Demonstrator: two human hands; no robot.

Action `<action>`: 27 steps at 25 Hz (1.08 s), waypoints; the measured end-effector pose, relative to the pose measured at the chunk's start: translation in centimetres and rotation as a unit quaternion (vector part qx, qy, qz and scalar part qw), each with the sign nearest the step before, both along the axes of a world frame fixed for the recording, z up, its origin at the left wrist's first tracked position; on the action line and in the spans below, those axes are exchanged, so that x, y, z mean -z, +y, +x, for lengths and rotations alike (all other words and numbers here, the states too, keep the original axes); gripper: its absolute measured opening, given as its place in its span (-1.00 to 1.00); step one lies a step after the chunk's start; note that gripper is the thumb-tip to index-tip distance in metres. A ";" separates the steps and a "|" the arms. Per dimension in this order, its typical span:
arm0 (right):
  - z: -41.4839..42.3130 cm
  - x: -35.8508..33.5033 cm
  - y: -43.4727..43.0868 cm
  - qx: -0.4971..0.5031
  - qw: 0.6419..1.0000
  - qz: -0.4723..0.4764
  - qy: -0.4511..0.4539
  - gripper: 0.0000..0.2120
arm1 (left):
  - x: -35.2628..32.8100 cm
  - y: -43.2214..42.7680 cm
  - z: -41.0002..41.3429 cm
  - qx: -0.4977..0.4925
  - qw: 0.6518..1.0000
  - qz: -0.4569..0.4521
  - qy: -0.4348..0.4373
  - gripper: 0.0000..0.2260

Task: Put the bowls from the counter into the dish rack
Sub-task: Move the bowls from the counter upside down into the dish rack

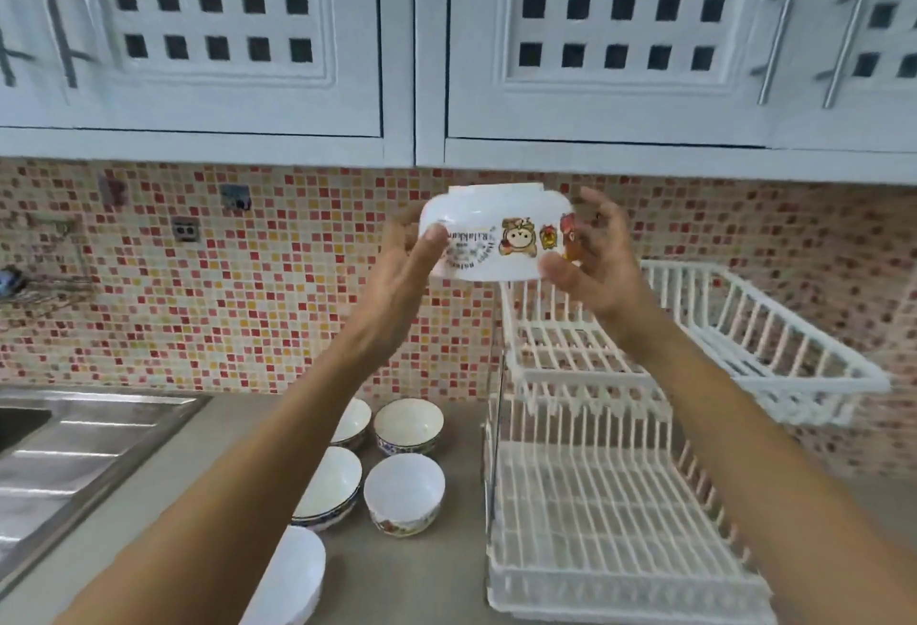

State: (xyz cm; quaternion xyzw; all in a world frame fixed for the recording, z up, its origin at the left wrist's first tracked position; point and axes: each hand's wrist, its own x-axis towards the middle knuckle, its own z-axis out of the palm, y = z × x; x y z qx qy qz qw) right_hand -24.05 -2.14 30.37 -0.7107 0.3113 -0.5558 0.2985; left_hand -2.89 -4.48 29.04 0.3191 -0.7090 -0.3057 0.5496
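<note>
I hold a white bowl with cartoon prints [496, 237] upside down, raised high in front of the tiled wall. My left hand [404, 277] grips its left side and my right hand [593, 257] its right side. It hangs just left of and above the upper tier [774, 326] of the white two-tier dish rack. The rack's lower tier [610, 515] holds nothing. Several white bowls stand upright on the counter below my left forearm, among them a plain-rimmed one [404, 493], one with a blue band [408, 426] and a larger one [293, 580] at the bottom edge.
A steel sink with a ribbed drainboard [64, 465] lies at the left. White wall cabinets [397, 53] hang overhead close above the raised bowl. The mosaic backsplash [278, 287] carries an outlet and a wire holder at far left.
</note>
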 end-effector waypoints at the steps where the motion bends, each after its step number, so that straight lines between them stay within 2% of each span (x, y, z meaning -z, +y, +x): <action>1: -1.8 -0.4 -0.4 0.019 0.999 0.008 0.027 -0.10 | -0.7 -0.3 -1.2 0.015 1.000 0.005 -0.027 -0.22; 3: -5.1 -0.8 -1.4 0.064 0.995 0.018 0.079 0.02 | -1.6 -1.5 -3.8 0.015 0.997 0.033 -0.062 -0.36; 5: -7.7 -0.7 -2.7 0.109 0.984 0.037 0.139 0.05 | -2.0 -3.1 -6.7 -0.005 0.995 0.081 -0.061 -0.41; 7: -10.4 -0.1 -4.3 0.148 0.966 0.059 0.202 0.04 | -2.0 -5.2 -9.6 -0.018 0.991 0.113 -0.074 -0.35; 10: -14.1 0.9 -7.3 0.151 0.944 0.118 0.269 0.11 | -0.8 -8.7 -13.4 0.010 0.981 0.154 -0.118 -0.19; 12: -15.6 1.8 -9.5 0.156 0.915 0.145 0.344 0.16 | 0.4 -10.8 -15.4 -0.001 0.969 0.181 -0.167 -0.09; 14: -16.1 2.5 -11.8 0.151 0.892 0.149 0.400 0.08 | 1.1 -12.4 -17.0 -0.015 0.951 0.218 -0.218 -0.05; 16: -16.1 3.2 -13.7 0.139 0.867 0.146 0.456 -0.05 | 1.8 -14.2 -18.1 -0.032 0.935 0.253 -0.245 -0.23; 18: -15.6 3.4 -15.0 0.116 0.843 0.151 0.502 -0.17 | 2.5 -15.7 -18.3 -0.046 0.919 0.295 -0.258 -0.31; 21: -15.4 4.0 -16.3 0.114 0.819 0.150 0.542 -0.23 | 3.3 -17.2 -18.1 -0.023 0.908 0.347 -0.234 -0.37; 25: -15.7 5.1 -17.5 0.130 0.799 0.177 0.560 -0.04 | 3.4 -17.8 -18.2 -0.019 0.904 0.358 -0.231 -0.40; 27: -15.6 4.8 -17.5 0.128 0.795 0.176 0.566 -0.02 | 3.1 -17.1 -18.3 -0.008 0.901 0.363 -0.237 -0.39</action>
